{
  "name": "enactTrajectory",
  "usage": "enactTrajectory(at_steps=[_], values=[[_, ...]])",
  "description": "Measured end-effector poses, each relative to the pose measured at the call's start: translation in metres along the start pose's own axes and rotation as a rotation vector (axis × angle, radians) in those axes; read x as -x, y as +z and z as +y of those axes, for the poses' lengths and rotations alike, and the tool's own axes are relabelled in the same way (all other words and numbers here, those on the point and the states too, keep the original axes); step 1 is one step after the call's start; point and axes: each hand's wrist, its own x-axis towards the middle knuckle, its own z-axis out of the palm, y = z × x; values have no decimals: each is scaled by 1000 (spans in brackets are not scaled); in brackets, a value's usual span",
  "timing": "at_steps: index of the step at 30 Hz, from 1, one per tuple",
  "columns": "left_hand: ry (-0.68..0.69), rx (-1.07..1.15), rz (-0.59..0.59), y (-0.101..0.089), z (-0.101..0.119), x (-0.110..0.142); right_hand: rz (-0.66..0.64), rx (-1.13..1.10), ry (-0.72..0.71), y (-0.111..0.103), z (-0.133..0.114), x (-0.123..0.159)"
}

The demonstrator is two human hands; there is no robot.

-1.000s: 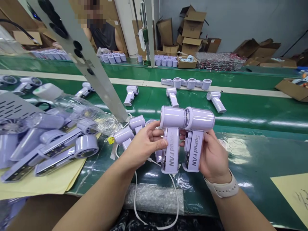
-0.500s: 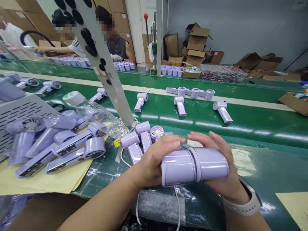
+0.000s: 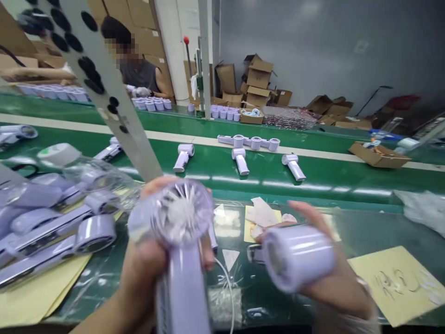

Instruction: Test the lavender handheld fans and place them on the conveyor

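Note:
My left hand [image 3: 139,264] grips a lilac handheld fan [image 3: 187,283], its round grille turned up towards me and its handle pointing down. Motion blurs it a little. In my right hand [image 3: 333,290] is a second lilac handheld fan [image 3: 302,255], head sideways; most of its handle is hidden. The two fans are apart, held above the green work surface [image 3: 264,301]. Past the fans lie scraps of whitish film [image 3: 264,213] on a small yellow paper. A thin white cable [image 3: 230,287] runs down between my hands.
More fans [image 3: 45,236] are heaped at left, partly on yellow paper [image 3: 52,297]. Single fans [image 3: 240,162] lie spaced along the green belt [image 3: 208,185]. A slanted metal post [image 3: 114,111] rises at left. A handwritten yellow sheet [image 3: 399,287] lies at right. Co-workers sit across.
The two fans, held end to end before, are now separated, one in each hand. The left one has turned its grille towards me. My view has swung to the right.

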Motion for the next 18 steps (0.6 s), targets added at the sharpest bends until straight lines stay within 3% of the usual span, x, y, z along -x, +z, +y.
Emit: enactTrajectory(at_steps=[2,4,7,9,11,13,14,16,18], values=[[216,-108,-10,19,-16,7,-74,-36,105,21,6,-11],[409,-216,23,35,-36,11,-150,-68,89,38,12,-19],[418,-346,-85,46,-66,11,-231,-36,43,44,20,-24],[390,-500,-190,44,-78,9,-181,61,50,26,23,-26],[368,-737,-307,32,-81,3,-50,310,91,-17,20,-29],[357,-964,-379,13,-77,-7,173,759,177,-83,8,-27],[348,-1031,-361,3,-74,-14,338,1049,287,-121,0,-24],[316,-1058,-242,-17,-70,-29,562,1240,413,-194,-19,-11],[281,-1040,-90,-32,-71,-39,696,1370,508,-250,-33,4]])
